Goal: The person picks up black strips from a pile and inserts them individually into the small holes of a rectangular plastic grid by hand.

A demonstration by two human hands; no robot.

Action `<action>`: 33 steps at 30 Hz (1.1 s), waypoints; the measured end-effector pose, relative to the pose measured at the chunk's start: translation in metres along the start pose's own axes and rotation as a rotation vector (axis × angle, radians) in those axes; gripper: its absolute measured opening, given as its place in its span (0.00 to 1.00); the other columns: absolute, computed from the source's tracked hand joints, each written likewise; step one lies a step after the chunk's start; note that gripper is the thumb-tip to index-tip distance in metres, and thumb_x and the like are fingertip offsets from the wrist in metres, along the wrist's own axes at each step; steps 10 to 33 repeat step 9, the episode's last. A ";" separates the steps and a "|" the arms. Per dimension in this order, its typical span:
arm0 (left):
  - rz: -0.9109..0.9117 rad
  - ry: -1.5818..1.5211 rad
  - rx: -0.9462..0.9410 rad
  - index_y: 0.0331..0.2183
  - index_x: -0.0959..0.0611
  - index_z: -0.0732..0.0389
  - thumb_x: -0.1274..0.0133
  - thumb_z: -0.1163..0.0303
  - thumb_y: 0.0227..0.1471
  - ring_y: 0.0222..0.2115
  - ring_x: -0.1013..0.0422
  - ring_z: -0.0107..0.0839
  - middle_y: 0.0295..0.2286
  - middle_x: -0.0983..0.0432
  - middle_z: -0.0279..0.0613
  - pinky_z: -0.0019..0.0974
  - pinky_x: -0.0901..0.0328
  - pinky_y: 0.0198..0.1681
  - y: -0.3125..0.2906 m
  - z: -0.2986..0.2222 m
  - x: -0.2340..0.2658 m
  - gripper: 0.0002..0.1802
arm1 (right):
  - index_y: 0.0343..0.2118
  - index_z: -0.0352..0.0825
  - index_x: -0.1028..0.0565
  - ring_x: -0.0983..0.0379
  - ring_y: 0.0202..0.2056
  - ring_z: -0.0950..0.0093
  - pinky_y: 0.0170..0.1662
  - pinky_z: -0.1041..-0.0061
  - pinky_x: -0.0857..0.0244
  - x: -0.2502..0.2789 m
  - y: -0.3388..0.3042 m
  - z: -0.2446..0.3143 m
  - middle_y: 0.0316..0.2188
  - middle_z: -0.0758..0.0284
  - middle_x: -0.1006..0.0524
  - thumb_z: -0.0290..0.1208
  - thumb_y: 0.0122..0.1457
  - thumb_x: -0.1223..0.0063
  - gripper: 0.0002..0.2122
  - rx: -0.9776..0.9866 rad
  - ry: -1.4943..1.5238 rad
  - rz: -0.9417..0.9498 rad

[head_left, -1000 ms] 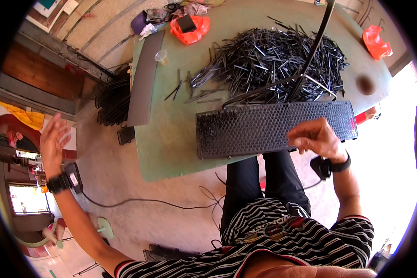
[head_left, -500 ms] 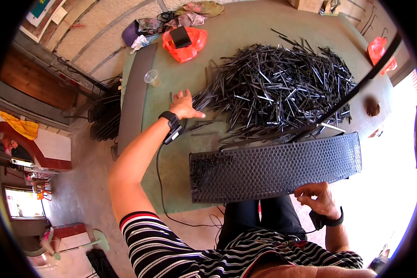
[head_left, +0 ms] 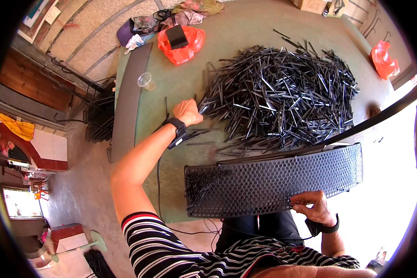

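Note:
A large heap of thin black plastic strips (head_left: pixel 280 99) covers the middle of a green table (head_left: pixel 227 41). My left hand (head_left: pixel 188 112) reaches to the heap's left edge, fingers closed on some black strips. A long black honeycomb grille panel (head_left: pixel 273 183) lies along the table's near edge, with a few strips stuck in its left end. My right hand (head_left: pixel 314 207) grips that panel's lower edge near its right side. Both wrists wear black bands.
A clear plastic cup (head_left: pixel 145 80) stands at the table's left. A red plastic bag with a black box (head_left: pixel 180 42) lies at the back, another red bag (head_left: pixel 383 59) at the far right. A long grey panel (head_left: pixel 127 99) runs along the left edge. A black rod (head_left: pixel 379 118) crosses the right.
My left arm swung in from the far left to the heap, and its hand has closed on strips. The panel sits lower in view; my right hand shifted to its lower edge.

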State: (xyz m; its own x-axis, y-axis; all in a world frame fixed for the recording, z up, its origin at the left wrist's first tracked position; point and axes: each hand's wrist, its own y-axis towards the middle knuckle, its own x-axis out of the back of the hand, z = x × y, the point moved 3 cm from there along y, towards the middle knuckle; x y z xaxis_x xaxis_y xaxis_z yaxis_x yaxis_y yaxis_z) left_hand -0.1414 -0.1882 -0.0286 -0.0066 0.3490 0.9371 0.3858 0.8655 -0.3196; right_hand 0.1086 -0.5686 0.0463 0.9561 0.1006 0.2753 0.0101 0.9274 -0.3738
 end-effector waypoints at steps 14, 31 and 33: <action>0.116 -0.012 0.056 0.37 0.23 0.66 0.42 0.66 0.27 0.31 0.27 0.51 0.28 0.24 0.56 0.44 0.32 0.35 0.009 0.007 -0.006 0.28 | 0.35 0.29 0.23 0.26 0.25 0.80 0.28 0.83 0.33 0.001 -0.001 -0.003 0.26 0.63 0.22 0.24 0.49 0.43 0.10 -0.011 -0.002 -0.001; 0.116 -0.012 0.056 0.37 0.23 0.66 0.42 0.66 0.27 0.31 0.27 0.51 0.28 0.24 0.56 0.44 0.32 0.35 0.009 0.007 -0.006 0.28 | 0.35 0.29 0.23 0.26 0.25 0.80 0.28 0.83 0.33 0.001 -0.001 -0.003 0.26 0.63 0.22 0.24 0.49 0.43 0.10 -0.011 -0.002 -0.001; 0.116 -0.012 0.056 0.37 0.23 0.66 0.42 0.66 0.27 0.31 0.27 0.51 0.28 0.24 0.56 0.44 0.32 0.35 0.009 0.007 -0.006 0.28 | 0.35 0.29 0.23 0.26 0.25 0.80 0.28 0.83 0.33 0.001 -0.001 -0.003 0.26 0.63 0.22 0.24 0.49 0.43 0.10 -0.011 -0.002 -0.001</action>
